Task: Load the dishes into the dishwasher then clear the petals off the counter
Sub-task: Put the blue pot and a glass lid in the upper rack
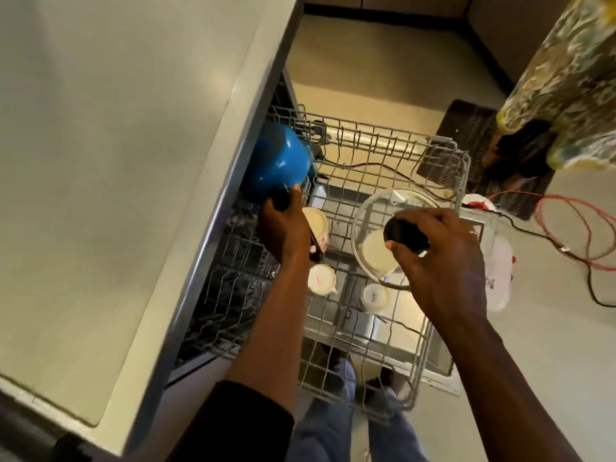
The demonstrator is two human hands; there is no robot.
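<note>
1. The blue saucepan (276,161) is the likeliest trouble. It is carried only by the end of its dark handle (282,199) and sits half under the edge of the worktop (100,161). A careless swing could knock it against that edge or the wires of the upper rack (383,141).
2. A cream mug (316,225) stands in the rack just to the right of the left grip (283,228). If the pan is lowered without a look, its handle could tip the mug or crack it.
3. The glass lid (366,225) hangs by its black knob (405,233) alone. A slip would drop it onto the rack wires or the two mugs (321,278) (375,296) nearer the person than the right grip (443,261) — and glass chips easily.
4. Both grips are loaded, so neither is free to steady the rack if it rolls.
5. Left grip: closed tight, fingers curled round the pan handle. The pan lies just beyond it, tilted so that its outer wall faces up.
6. Right grip: fingers and thumb are curled round the knob, pinching it. The lid spreads out to the left of and below the grip, over the middle of the rack — whether it touches the wires I cannot tell.
7. I judge the loading step to be in hand, with neither piece set down yet.
</note>
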